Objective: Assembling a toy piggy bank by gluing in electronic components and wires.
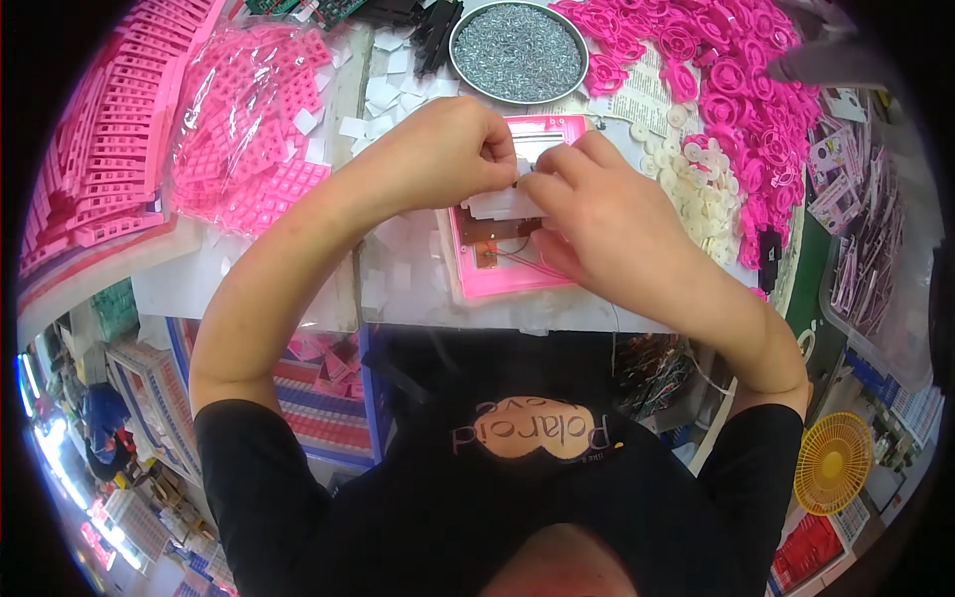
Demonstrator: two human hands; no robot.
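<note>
1. The left hand point(448, 149) and the right hand point(597, 214) meet over a small white pad point(502, 204), fingers narrowed into pinches on its upper edge.
2. The pad sits on an open pink case point(497, 254) at the table's near edge — brown board and thin wires exposed inside.
3. It looks light, thin and bendy, best held by the edges; the wires seem fragile.
4. Beyond: a round dish of metal bits point(517, 50), white discs point(696, 184), pink rings point(736, 80) — and pink grids point(249, 119).
</note>
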